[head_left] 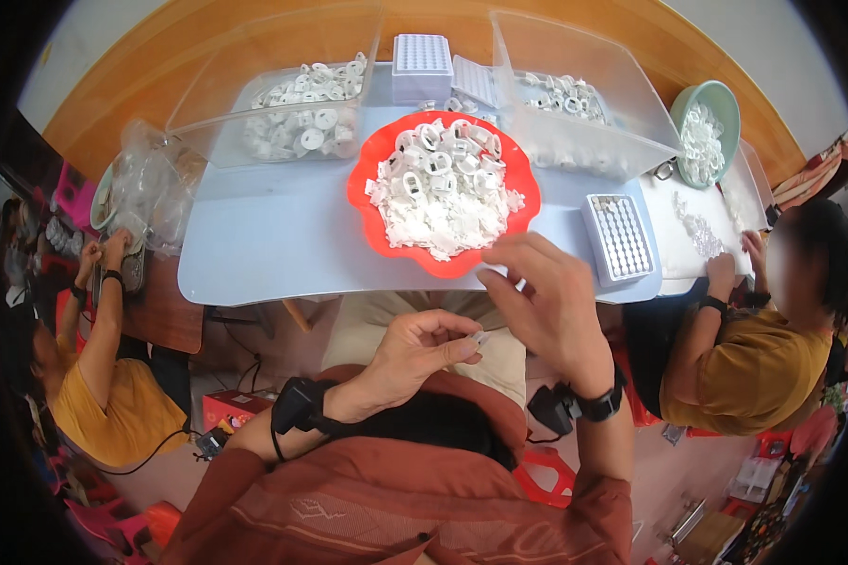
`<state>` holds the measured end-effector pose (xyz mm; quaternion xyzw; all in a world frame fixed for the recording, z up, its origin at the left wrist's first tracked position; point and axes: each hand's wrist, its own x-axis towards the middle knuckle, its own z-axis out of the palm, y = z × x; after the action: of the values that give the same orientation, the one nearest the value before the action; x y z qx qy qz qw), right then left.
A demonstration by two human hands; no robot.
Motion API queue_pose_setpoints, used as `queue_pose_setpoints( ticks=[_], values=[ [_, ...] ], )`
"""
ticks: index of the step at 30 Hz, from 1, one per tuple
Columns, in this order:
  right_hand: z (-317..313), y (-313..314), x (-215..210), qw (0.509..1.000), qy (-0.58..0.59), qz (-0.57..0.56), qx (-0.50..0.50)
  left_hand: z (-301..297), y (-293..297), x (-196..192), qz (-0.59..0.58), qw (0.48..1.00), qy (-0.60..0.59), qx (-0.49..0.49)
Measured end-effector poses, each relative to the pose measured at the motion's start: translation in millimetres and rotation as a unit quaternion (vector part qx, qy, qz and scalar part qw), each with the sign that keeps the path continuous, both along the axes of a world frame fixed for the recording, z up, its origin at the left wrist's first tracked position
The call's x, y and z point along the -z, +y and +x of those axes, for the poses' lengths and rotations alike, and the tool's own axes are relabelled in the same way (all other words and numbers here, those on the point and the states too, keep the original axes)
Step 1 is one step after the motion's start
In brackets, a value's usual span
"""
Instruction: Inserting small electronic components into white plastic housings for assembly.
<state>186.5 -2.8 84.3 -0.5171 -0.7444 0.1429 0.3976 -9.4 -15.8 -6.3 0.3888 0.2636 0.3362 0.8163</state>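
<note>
My left hand (422, 350) is held over my lap, thumb and forefinger pinching a small whitish plastic piece (481, 337). Above and to the right of it, my right hand (554, 299) is raised by the near right rim of a red wavy-edged bowl (361, 188). Its thumb and forefinger are bent toward each other; a pale spot shows between them, too small to name. White plastic parts (443, 212) are heaped in the bowl: ring-shaped pieces with dark centres at the back, small flat bits in front.
Two clear bins (207, 127) (622, 104) with white parts stand at the back of the blue table (264, 254). A white tray of round pieces (620, 238) lies right. Beyond it is a green bowl (733, 108). People in yellow shirts (122, 414) (754, 372) work at both sides.
</note>
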Motion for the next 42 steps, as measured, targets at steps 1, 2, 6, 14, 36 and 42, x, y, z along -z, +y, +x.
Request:
queue_pose_setpoints(
  ticks=[1,2,6,14,36,42],
  values=[
    [-2.1,12.3,-0.9,0.999,-0.047,-0.008,-0.018,-1.9,0.4,0.2,0.001,1.000,-0.002,-0.002],
    [-4.8,23.8,-0.8,0.996,-0.084,-0.012,-0.029,-3.7,0.7,0.7,-0.005,1.000,-0.008,-0.003],
    [-18.2,60.8,7.4,0.985,-0.160,-0.035,-0.058,-12.8,3.2,3.2,-0.023,0.999,-0.026,0.005],
    [-28.2,86.1,16.5,0.945,-0.293,-0.144,-0.031,-20.8,8.2,7.6,-0.022,0.999,-0.029,0.009],
    [-14.3,81.8,26.8,0.978,-0.176,-0.093,-0.062,-18.5,11.2,12.2,-0.042,0.998,-0.042,0.006],
    [-12.1,79.4,29.0,0.980,-0.166,-0.078,-0.073,-17.1,10.8,13.5,-0.049,0.998,-0.049,0.001]
  ],
)
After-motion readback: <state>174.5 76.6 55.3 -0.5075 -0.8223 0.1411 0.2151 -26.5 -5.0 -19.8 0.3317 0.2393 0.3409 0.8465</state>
